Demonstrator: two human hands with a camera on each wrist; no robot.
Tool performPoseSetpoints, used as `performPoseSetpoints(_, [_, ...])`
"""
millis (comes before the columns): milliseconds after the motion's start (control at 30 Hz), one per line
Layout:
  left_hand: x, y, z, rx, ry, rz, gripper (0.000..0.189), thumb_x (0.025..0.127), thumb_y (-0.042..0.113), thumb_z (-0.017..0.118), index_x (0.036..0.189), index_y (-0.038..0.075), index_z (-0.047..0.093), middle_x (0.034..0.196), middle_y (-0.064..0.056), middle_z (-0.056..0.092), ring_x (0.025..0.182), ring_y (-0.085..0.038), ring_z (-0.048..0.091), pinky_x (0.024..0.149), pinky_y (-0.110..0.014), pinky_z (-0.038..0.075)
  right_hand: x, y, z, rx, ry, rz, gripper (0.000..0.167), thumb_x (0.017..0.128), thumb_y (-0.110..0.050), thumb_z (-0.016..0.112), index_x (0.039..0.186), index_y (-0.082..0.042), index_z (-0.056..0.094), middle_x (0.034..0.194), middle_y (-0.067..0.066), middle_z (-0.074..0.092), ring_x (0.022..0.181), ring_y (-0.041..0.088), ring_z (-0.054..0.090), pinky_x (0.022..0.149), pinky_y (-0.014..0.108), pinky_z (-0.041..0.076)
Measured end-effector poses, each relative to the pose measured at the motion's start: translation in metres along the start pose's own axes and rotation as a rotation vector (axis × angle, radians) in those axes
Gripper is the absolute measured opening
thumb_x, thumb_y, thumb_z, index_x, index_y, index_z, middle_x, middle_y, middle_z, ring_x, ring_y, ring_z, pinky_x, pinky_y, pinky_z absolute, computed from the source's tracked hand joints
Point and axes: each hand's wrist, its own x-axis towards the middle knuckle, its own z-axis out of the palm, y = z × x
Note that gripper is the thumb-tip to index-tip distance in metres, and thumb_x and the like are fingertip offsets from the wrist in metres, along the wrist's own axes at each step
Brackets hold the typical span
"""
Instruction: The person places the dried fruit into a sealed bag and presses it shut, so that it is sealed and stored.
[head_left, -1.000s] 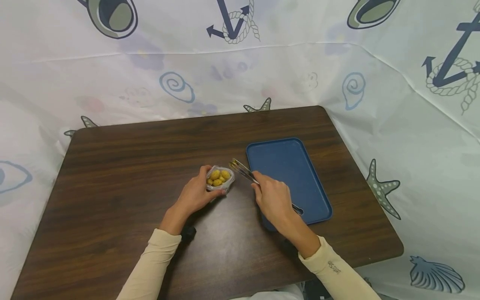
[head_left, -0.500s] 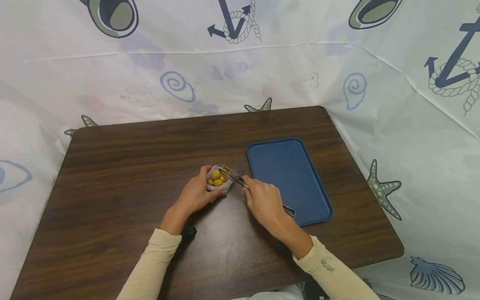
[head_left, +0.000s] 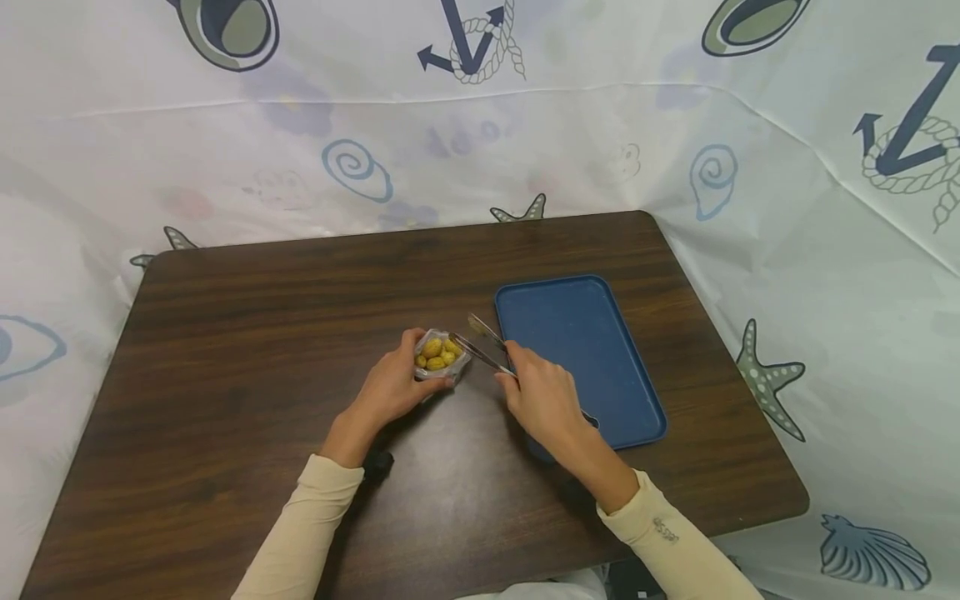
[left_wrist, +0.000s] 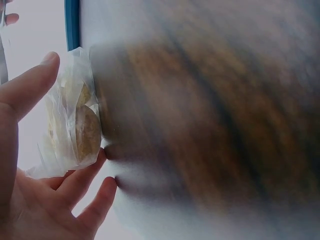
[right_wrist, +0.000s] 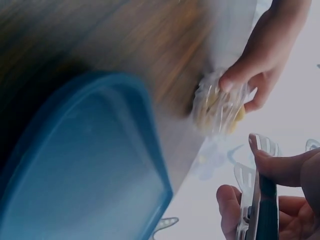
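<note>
A small clear plastic bag (head_left: 461,370) of yellow oval fruits (head_left: 434,348), perhaps olives, stands with its mouth up on the brown table. My left hand (head_left: 392,385) holds the bag from the left, thumb on the near side and fingers round the far side. In the left wrist view, the fruits press against the crinkled bag (left_wrist: 67,145). My right hand (head_left: 547,398) grips metal tongs (head_left: 483,357) by the middle, over the tray's left edge. The tongs' two arms are spread apart with nothing between the tips; one tip is at the bag's right rim.
A blue rectangular tray (head_left: 592,350) lies to the right, partly under my right hand and forearm. The dark wood table (head_left: 262,333) reaches far to the left. A white printed cloth (head_left: 247,158) hangs behind its back edge.
The tongs first moved left over the bag's mouth, then drew back a little to the right, and their arms have spread wide. My left hand and the bag have stayed put.
</note>
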Motion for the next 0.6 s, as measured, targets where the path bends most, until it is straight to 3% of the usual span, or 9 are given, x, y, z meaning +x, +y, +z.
performPoseSetpoints(233, [0.0, 0.001, -0.001, 0.003, -0.01, -0.004, 0.097, 0.087, 0.055, 0.079, 0.157, 0.012, 0.026, 0.134, -0.024, 0.064, 0.115, -0.039, 0.067, 0.096, -0.056, 0.052, -0.002, 0.016, -0.004, 0.014, 0.01, 0.074, 0.051, 0.098, -0.026, 0.073, 0.141, -0.004, 0.06, 0.115, 0.015, 0.074, 0.066, 0.026, 0.071, 0.053, 0.04, 0.056])
performPoseSetpoints(600, [0.0, 0.002, 0.0, 0.003, -0.012, -0.003, 0.098, 0.087, 0.057, 0.078, 0.157, 0.012, 0.026, 0.139, -0.025, 0.061, 0.119, -0.041, 0.066, 0.099, -0.057, 0.052, -0.007, 0.04, -0.012, 0.029, -0.036, 0.182, 0.061, 0.097, -0.033, 0.073, 0.146, -0.001, 0.054, 0.124, 0.02, 0.07, 0.086, 0.034, 0.074, 0.067, 0.047, 0.06])
